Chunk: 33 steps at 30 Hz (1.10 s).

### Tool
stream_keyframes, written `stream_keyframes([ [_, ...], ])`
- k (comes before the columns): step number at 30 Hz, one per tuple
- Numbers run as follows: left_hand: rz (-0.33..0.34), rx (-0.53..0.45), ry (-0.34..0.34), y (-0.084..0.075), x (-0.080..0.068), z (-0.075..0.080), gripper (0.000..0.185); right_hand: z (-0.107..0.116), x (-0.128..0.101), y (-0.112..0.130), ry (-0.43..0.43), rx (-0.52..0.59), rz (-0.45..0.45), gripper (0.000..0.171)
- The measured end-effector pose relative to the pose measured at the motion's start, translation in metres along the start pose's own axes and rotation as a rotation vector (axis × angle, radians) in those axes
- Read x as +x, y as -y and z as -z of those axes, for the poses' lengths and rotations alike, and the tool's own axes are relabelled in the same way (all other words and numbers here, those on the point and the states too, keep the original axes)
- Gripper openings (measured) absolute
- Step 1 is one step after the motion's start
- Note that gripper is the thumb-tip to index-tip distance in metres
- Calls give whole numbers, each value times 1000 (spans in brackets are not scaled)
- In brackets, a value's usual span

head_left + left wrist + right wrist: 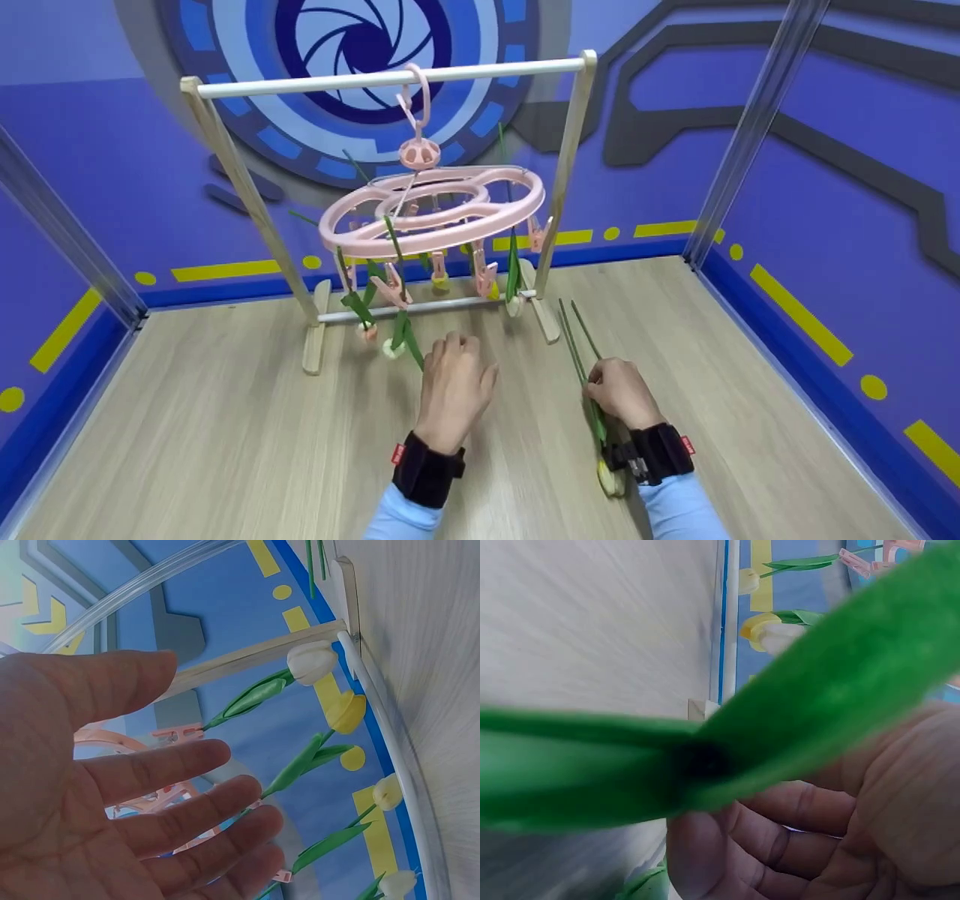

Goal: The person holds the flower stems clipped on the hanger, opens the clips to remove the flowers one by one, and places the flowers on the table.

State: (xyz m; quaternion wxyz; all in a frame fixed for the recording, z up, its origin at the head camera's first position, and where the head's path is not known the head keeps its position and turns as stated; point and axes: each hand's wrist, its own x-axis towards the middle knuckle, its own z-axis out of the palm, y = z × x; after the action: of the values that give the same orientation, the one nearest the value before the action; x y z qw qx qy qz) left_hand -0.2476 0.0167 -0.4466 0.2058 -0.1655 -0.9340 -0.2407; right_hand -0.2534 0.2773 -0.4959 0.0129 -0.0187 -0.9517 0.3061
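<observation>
Right hand (621,394): fingers curled round the thin green stems of loose artificial tulips (581,352). The stems run forward along the pale wood-grain tabletop (187,450) toward the rack; a yellow-white bloom (609,477) lies by the wrist. In the right wrist view a blurred green leaf (780,735) crosses the palm.

Left hand (452,390): flat and relaxed, fingers straight, holding nothing, just short of the hanging flowers. The left wrist view shows the open palm (90,787) facing the blooms.

Pink oval plastic clip hanger (433,206): hooked on the top bar of a pale wooden drying rack (225,150). Several tulips already hang head-down from its pegs (394,289), white and yellow blooms near the lower rail (427,306).

Progress, as judged: a good share is clipped up; the held bunch remains, and some pegs look free.

Room: open tabletop left and right of the rack. Blue walls (825,225) and clear corner posts (757,120) bound the far and side edges; the rack's feet stand close to the hands.
</observation>
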Motion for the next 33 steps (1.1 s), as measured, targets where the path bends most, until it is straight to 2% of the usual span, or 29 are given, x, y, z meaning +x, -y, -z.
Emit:
stream_keyframes([
  [13, 16, -11, 28, 0, 1, 3, 34, -1, 2, -1, 45, -10, 5, 9],
  [24, -3, -3, -8, 1, 0, 1, 33, 2, 2, -1, 113, -2, 13, 14],
  [33, -7, 0, -12, 1, 1, 5, 32, 18, -4, 4, 116, 7, 33, 22],
])
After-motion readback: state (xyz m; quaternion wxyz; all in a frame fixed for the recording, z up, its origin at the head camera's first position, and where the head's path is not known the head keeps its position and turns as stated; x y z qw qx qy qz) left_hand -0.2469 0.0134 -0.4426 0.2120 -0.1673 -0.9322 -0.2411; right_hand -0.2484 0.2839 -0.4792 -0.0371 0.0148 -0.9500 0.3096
